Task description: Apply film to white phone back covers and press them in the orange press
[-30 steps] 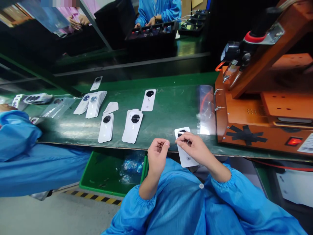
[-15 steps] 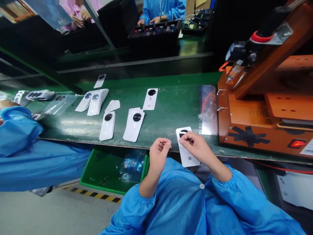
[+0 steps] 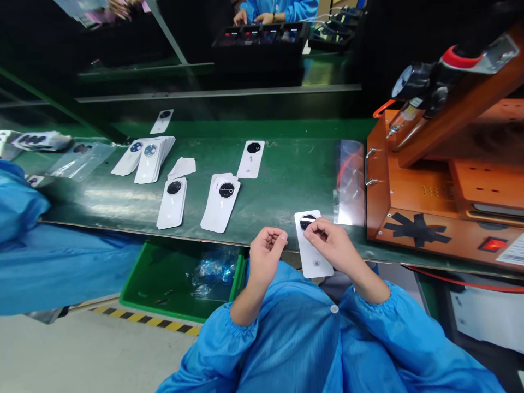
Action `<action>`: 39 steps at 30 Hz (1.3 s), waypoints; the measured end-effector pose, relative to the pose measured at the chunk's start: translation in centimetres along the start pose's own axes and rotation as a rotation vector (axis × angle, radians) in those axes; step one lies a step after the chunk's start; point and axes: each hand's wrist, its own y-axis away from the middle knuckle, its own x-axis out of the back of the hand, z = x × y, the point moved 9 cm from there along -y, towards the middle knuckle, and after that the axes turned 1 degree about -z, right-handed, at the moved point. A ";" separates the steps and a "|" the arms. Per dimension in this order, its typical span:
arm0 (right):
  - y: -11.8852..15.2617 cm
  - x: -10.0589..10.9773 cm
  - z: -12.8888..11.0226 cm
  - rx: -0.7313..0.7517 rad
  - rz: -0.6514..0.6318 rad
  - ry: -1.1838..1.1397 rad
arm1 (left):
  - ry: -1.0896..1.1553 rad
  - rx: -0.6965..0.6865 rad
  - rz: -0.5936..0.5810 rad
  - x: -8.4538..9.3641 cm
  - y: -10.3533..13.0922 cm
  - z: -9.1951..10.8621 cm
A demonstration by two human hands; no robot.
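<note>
A white card with a black round patch [image 3: 311, 256] lies at the front edge of the green table [image 3: 278, 202], its lower end past the edge. Over its upper right part is my right hand [image 3: 331, 243], thumb and forefinger pinched beside the black circle; whatever they hold is too small to tell. My left hand [image 3: 267, 254] is held left of the card, fingers curled and thumb against the forefinger, and I cannot make out anything between them. Further left lie two stacks of similar cards [image 3: 221, 207] [image 3: 172, 204], and a single card [image 3: 251, 159] sits behind them.
An orange machine [image 3: 413, 218] with a gauge stands at the right, beside clear plastic film [image 3: 350, 185]. More cards [image 3: 151, 161] and a paper scrap [image 3: 182, 167] are at the left. Below hangs a green bin [image 3: 164, 284]. A co-worker's blue sleeve [image 3: 20, 196] reaches in at far left.
The view has shifted slightly, so the stacks at the left appear further left. Both hands keep nearly the same pose, with the right hand still pinched over the card.
</note>
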 end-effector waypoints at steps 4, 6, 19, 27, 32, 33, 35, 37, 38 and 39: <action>-0.2 1.1 0.4 -0.017 0.026 0.017 | -0.147 -0.062 -0.034 0.2 0.0 0.3; -0.5 2.5 1.3 -0.056 0.075 0.035 | -0.347 -0.223 -0.006 0.6 0.3 1.4; -2.0 3.5 1.8 -0.084 0.016 0.196 | -0.900 -0.726 -0.352 -3.8 4.3 -0.9; -1.7 2.5 1.6 -0.125 0.044 0.403 | -0.904 -0.735 -0.370 -3.6 4.2 -1.2; -1.5 2.8 1.9 -0.145 0.097 0.529 | -0.895 -0.735 -0.366 -3.6 4.3 -1.1; -1.5 2.8 2.0 -0.144 0.099 0.534 | -0.899 -0.736 -0.366 -3.6 4.3 -1.1; -1.6 2.8 2.0 -0.139 0.107 0.546 | -0.910 -0.730 -0.368 -3.6 4.3 -1.2; -1.7 2.9 2.0 -0.131 0.115 0.559 | -0.915 -0.719 -0.369 -3.6 4.2 -1.3; -1.7 2.9 2.0 -0.132 0.117 0.564 | -0.914 -0.716 -0.371 -3.6 4.2 -1.4; -1.7 3.0 2.0 -0.136 0.116 0.567 | -0.911 -0.715 -0.373 -3.6 4.2 -1.4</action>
